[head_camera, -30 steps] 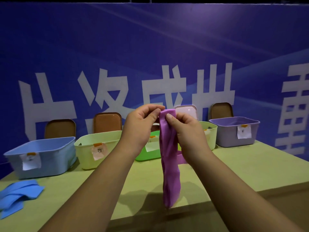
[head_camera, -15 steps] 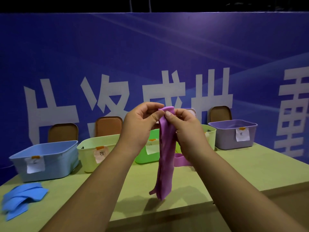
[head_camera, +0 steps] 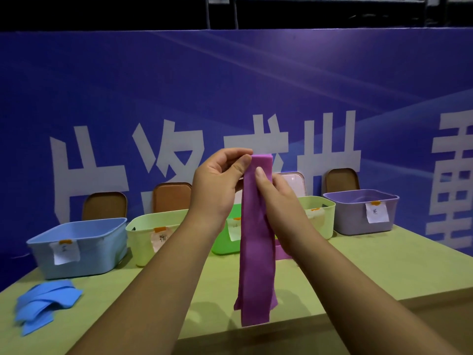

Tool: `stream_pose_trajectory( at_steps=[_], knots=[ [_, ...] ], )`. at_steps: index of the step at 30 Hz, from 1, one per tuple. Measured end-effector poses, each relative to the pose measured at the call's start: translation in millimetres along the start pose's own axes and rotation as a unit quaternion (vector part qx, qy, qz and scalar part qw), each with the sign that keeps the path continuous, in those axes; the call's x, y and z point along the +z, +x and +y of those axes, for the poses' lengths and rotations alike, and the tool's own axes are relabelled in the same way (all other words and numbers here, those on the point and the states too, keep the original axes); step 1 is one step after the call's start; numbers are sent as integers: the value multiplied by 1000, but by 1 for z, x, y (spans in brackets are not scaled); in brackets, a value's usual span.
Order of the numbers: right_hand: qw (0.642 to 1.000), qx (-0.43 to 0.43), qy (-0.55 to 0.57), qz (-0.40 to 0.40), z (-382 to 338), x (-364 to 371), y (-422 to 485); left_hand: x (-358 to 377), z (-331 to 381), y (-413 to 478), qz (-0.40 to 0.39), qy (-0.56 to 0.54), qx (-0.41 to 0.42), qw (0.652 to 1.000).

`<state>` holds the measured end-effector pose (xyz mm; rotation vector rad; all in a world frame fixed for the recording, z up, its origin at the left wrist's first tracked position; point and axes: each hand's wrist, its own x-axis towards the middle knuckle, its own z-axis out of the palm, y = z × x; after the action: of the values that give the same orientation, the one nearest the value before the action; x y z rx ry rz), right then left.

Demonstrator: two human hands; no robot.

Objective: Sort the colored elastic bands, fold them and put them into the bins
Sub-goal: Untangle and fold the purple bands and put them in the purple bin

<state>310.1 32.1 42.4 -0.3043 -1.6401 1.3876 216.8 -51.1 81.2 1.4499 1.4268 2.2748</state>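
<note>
Left grip (head_camera: 217,185) and right grip (head_camera: 279,201) pinch the purple band (head_camera: 256,252), which hangs down.

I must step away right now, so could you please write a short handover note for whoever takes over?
Left hand pinches the top of the purple band; right hand pinches it just below, thumb on the front.
The band hangs doubled above the table.
Blue bands lie heaped at the table's front left; blue bin stands back left, purple bin back right.
Done: purple band picked and doubled.
Left: fold it shorter and bin it, then the blue bands.
</note>
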Motion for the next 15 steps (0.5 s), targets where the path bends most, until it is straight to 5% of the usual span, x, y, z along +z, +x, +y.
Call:
stream_pose_trajectory(
  at_steps=[8,15],
  knots=[
    [995,51,69,-57,24,6,-14,-5,-4,4,30,11,-20,999],
    [995,82,30,-47,49,17,-22,0,-16,7,96,-132,-117,980]
  ],
)
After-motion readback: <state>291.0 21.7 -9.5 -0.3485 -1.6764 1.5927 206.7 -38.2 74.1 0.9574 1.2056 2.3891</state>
